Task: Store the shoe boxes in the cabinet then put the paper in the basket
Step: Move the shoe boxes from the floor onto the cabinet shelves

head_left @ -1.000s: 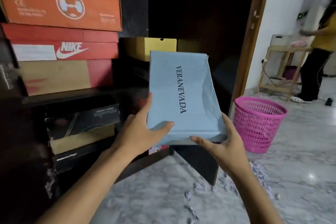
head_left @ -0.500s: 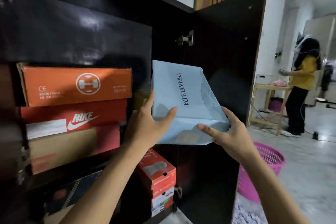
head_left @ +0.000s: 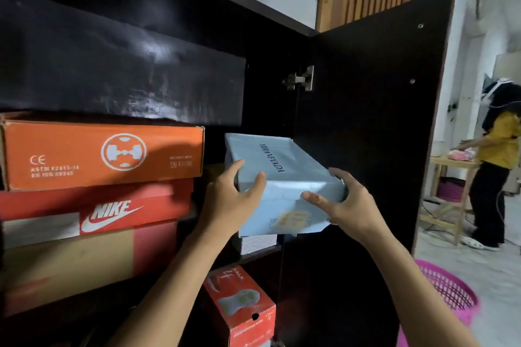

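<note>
A light blue shoe box (head_left: 284,177) printed VERANEVADA sits level at the upper shelf of the dark cabinet (head_left: 141,70), over a white box (head_left: 258,244). My left hand (head_left: 229,200) grips its near left corner, thumb on the front face. My right hand (head_left: 342,203) grips the near right corner. Left of it stands a stack: an orange box (head_left: 101,153), a red Nike box (head_left: 95,213) and a tan and red box (head_left: 84,262). A pink basket (head_left: 451,293) stands on the floor at the lower right.
The cabinet door (head_left: 366,121) stands open to the right of the blue box. A red box (head_left: 239,304) sits on the lower shelf. Another person (head_left: 496,177) stands at a wooden table (head_left: 445,200) in the room beyond.
Both hands have carried the blue box up from waist height and levelled it into the upper shelf beside the orange box. My view has risen from the floor to the cabinet top.
</note>
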